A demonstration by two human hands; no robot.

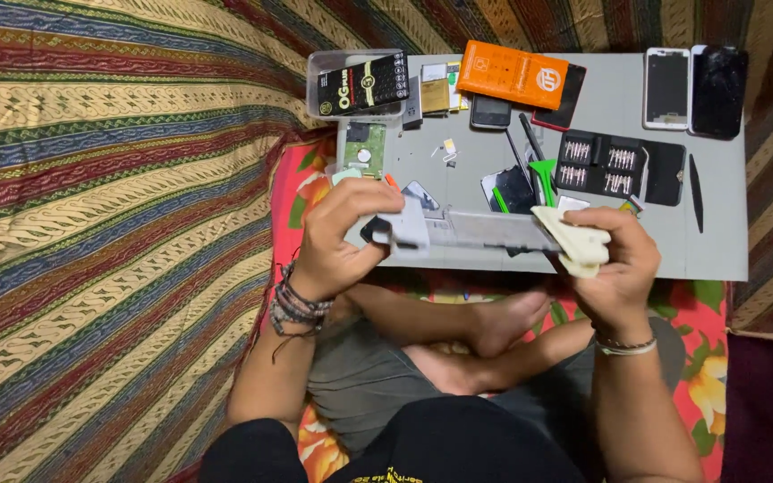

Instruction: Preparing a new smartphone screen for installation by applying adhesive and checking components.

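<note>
Overhead, both hands [471,246] around a flat grey device [480,231]

The surface [717,241] is plain light grey. Left of it spreads a blanket [109,179] striped in maroon, green, gold and blue with wavy bands. At its far edge lies an orange box [512,73]; right of that, a white phone frame [666,88] and a black phone [718,89]. Below the surface shows red cloth [704,358] with yellow and green flowers.
</note>
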